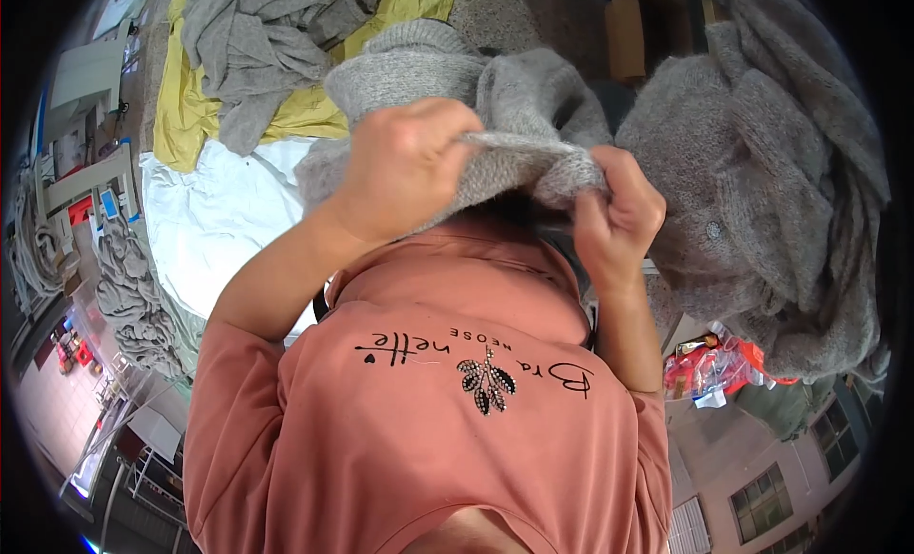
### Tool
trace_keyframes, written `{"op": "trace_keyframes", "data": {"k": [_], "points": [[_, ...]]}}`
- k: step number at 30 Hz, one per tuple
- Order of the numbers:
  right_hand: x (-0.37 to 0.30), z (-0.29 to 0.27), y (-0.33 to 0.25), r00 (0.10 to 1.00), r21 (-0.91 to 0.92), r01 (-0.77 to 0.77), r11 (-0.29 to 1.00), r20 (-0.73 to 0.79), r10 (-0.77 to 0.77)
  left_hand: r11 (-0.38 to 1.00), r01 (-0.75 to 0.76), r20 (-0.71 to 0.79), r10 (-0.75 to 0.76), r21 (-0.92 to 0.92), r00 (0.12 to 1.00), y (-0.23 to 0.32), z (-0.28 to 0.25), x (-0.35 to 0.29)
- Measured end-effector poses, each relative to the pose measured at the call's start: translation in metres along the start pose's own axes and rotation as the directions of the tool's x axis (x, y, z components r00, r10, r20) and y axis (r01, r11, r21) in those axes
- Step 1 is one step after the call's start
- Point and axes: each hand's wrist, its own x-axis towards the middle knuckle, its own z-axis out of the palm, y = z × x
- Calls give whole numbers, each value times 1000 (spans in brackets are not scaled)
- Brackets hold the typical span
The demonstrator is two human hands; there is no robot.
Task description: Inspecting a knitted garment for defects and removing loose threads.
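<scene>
A light grey knitted sweater (409, 83) lies bunched across my lap. Its ribbed edge is pulled taut between my two hands. My left hand (409, 159) is closed in a fist on that edge. On the other side, my right hand (619, 211) pinches the knit between thumb and fingers, next to a bunched fold. The sweater's lower parts disappear behind my hands and against my pink shirt.
A heap of grey knitwear (743, 183) rises close on my right. At the far left, more grey knits (252, 54) lie on a yellow sheet (181, 107), beside a white cloth (214, 211). A cardboard box (640, 35) stands at the back; a red plastic bag (714, 368) sits at right.
</scene>
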Motion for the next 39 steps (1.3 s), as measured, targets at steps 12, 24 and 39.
{"op": "trace_keyframes", "data": {"k": [12, 24, 39], "points": [[4, 0, -6, 900, 252, -7, 968, 424, -103, 878, 294, 250, -210, -378, 945, 18, 3, -9], [4, 15, 1, 960, 323, -37, 946, 276, -57, 420, 531, 396, -369, -736, 841, 20, 3, -4], [-14, -27, 17, 994, 91, -94, 991, -41, 99, 292, 393, 234, -456, -872, 859, 8, -33, 13]]}}
